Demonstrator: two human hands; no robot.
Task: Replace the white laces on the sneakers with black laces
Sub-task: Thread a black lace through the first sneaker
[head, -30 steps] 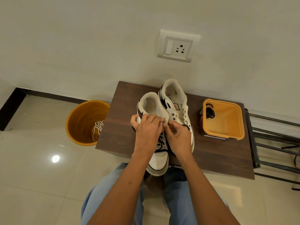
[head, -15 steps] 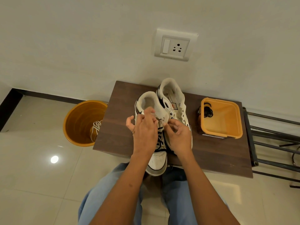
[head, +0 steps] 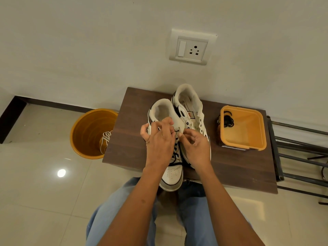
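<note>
Two white sneakers stand side by side on a dark wooden table (head: 230, 166). The left sneaker (head: 173, 176) carries a black lace (head: 175, 155) criss-crossed up its front. My left hand (head: 159, 139) lies over its tongue and pinches the black lace end near the top eyelets. My right hand (head: 194, 144) pinches the same lace end from the right side. The right sneaker (head: 190, 107) behind shows bare eyelets with no lace. A coiled black lace (head: 228, 120) lies in an orange square tub (head: 255, 139) at the right.
An orange round bucket (head: 85, 132) on the floor left of the table holds a white lace (head: 106, 137). A metal rack (head: 301, 153) stands to the right. A wall socket (head: 191, 48) sits above the table. My knees in blue jeans are below the table edge.
Both hands have shifted slightly up the left sneaker toward its top eyelets. A short stretch of black lace now shows between the fingertips of the two hands.
</note>
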